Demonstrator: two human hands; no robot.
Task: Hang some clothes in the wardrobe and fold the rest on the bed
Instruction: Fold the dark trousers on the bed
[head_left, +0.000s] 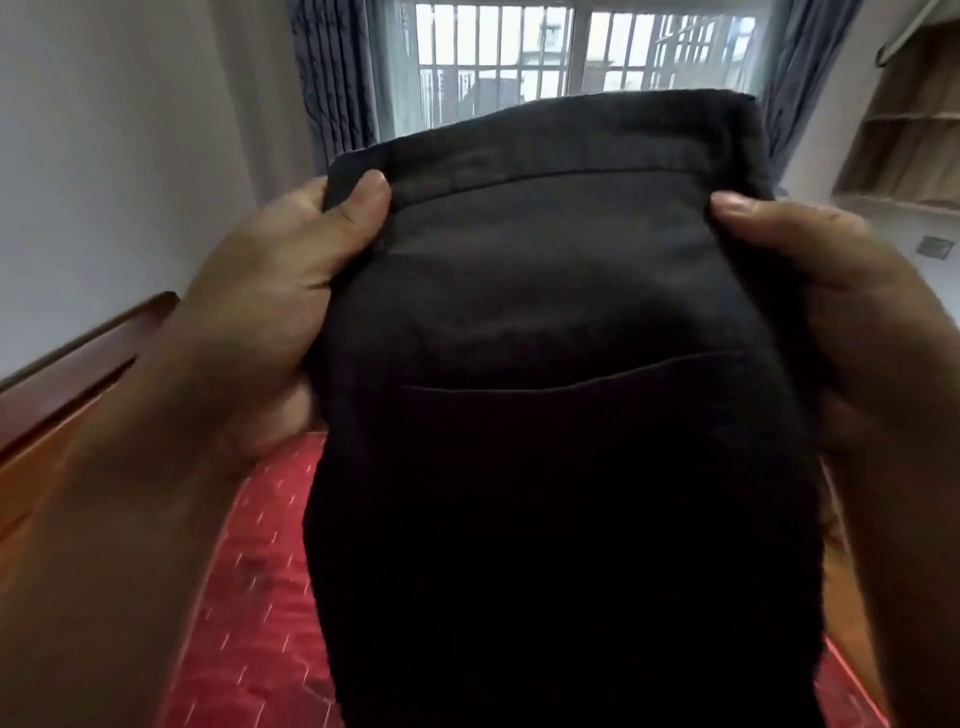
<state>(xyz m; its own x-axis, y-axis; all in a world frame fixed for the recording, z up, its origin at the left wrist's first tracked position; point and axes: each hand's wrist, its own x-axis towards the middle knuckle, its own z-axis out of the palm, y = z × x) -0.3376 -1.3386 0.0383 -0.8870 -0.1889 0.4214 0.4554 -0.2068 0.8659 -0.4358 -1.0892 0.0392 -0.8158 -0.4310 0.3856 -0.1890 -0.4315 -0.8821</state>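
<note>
Above the bed's red cover (260, 597), we hold the dark trousers (561, 291) up by the waistband (519, 161), with the back pocket (571, 382) facing us. Our left grip (270, 291) pinches the left end of the band, thumb in front. Our right grip (831, 312) pinches the right edge likewise. Spread between both, the cloth hangs straight. We judge this lines up the legs, either for a fold on the bed or for the open wardrobe (904, 130) at the right.
</note>
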